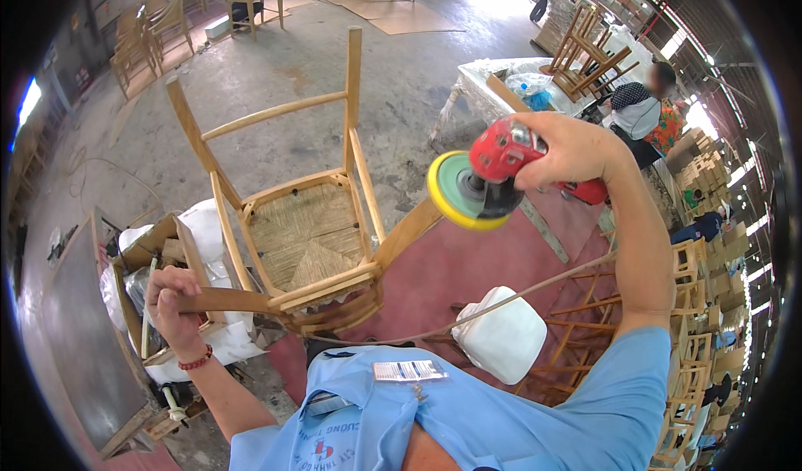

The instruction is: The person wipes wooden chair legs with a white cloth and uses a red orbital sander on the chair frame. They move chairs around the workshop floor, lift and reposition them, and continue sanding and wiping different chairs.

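A wooden chair (362,149) with a woven seat (305,229) is turned over in front of me, its legs pointing up and outward. Curled at the end of its near left leg (230,300) is my left hand (173,298), closed on the wood. My right hand (572,147) grips a red power sander (501,149) by its body. The sander's round yellow and green pad (458,188) faces left, above the near right leg (411,235), and looks apart from it.
A cardboard box (142,258) with wrapping and a dark panel (83,329) stand at left. A white-covered stool (501,335) and an air hose (535,285) are near right. Beyond are a plastic-wrapped table (472,74), a person (643,107) and several chairs (167,32).
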A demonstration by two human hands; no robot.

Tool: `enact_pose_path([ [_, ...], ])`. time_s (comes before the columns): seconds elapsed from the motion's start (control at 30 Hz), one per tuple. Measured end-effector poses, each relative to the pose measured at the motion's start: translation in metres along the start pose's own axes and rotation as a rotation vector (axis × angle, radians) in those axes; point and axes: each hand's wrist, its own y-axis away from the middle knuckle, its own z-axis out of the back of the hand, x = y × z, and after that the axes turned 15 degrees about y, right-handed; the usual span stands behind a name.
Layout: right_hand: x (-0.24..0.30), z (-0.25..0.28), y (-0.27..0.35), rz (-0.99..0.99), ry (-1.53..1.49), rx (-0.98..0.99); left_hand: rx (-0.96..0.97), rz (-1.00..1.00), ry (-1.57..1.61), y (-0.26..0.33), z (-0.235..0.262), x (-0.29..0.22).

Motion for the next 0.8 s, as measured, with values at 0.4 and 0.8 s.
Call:
enact_pose_path([
  [0.4,-0.018,0.049,-0.027,-0.151,-0.188,-0.078,0.233,0.17,0.075,-0.012,-0.012,-0.024],
  [0.8,0.01,0.141,-0.319,-0.116,-0.15,-0.11,0.015,0.226,0.11,-0.057,0.002,-0.033],
])
